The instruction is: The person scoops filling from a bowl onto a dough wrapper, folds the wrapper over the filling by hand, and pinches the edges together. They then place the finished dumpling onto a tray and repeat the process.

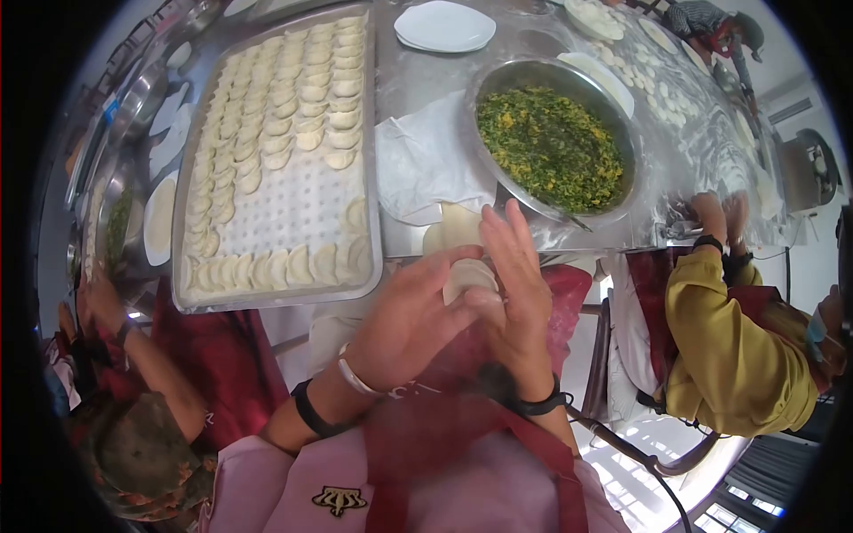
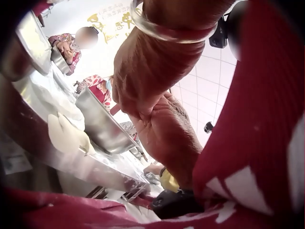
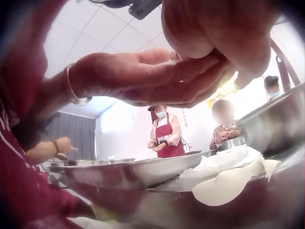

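Between both hands, in the head view, is a pale dumpling (image 1: pixel 467 277), partly covered by fingers and thumbs. My left hand (image 1: pixel 404 306), with a bracelet at its wrist, holds it from the left. The right hand (image 1: pixel 518 289) holds it from the other side, thumb against the dough and its other fingers pointing up and away. In the left wrist view the left hand (image 2: pixel 147 71) hides the dumpling. Just beyond the hands, flat dough wrappers (image 1: pixel 458 224) lie at the table edge beside a white cloth (image 1: pixel 426 164); the right wrist view shows these wrappers (image 3: pixel 228 183) overhanging the edge.
A large tray (image 1: pixel 377 222) with rows of dumplings stands to the left. At the right is a metal bowl (image 1: pixel 635 169) of chopped green and yellow filling with a utensil. White plates (image 1: pixel 444 27) lie farther back. Other people work on both sides, one in a yellow sleeve (image 1: pixel 737 346).
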The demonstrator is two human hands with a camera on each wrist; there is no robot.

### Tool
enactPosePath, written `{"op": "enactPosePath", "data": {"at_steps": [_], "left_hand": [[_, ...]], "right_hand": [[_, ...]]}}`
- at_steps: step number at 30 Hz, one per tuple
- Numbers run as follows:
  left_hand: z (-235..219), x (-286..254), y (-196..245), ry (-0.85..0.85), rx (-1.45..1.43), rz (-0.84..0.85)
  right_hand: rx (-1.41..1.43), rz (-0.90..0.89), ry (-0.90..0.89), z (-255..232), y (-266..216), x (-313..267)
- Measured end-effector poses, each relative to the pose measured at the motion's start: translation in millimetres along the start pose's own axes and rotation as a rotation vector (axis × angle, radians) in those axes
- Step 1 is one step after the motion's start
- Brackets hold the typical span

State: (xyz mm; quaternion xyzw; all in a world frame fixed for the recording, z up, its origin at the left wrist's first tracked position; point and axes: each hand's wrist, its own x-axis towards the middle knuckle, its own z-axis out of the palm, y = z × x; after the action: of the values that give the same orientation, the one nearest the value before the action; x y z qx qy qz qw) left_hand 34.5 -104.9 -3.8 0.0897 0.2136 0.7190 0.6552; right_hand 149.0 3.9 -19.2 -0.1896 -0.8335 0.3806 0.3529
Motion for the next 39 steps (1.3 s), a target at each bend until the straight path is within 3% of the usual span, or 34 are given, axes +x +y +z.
{"op": "enactPosePath", "data": {"at_steps": [3,5,8,10,13,15,18,21,24,29,33,39], "left_hand": [[21,-1,8,0.125,1.315,0.066],[9,7,-5,0.251,0.643,0.058],[-13,5,-7,0.251,0.078,0.064],[-8,-4,12,0.135,0.114,0.026],[-13,-13,34,0.325,0.538,0.151],[-17,-18,55,0.456,0.659,0.232],[-56,-21,83,0.645,1.068,0.397],[-73,-16,101,0.846,1.269,0.438],[-110,-7,103,0.885,1.224,0.479],[-141,0,101,0.957,1.397,0.36],[-128,7,95,1.035,1.413,0.411],[-127,13,95,1.129,1.647,0.308]], "right_hand": [[-0.097,-0.074,-0.021,1,6,-2],[-0.164,-0.106,-0.056,3,9,0],[-0.127,-0.036,-0.072,9,3,1],[0.032,0.104,-0.059,8,-7,-1],[-0.053,0.018,-0.014,3,8,-10],[0.021,0.103,-0.004,-2,14,-17],[0.11,0.212,0.014,-3,16,-23],[0.157,0.278,0.002,0,18,-29],[0.141,0.276,-0.015,4,20,-32],[0.126,0.282,-0.026,2,22,-31],[0.117,0.282,-0.021,1,25,-33],[0.12,0.265,-0.009,-1,29,-36]]}}
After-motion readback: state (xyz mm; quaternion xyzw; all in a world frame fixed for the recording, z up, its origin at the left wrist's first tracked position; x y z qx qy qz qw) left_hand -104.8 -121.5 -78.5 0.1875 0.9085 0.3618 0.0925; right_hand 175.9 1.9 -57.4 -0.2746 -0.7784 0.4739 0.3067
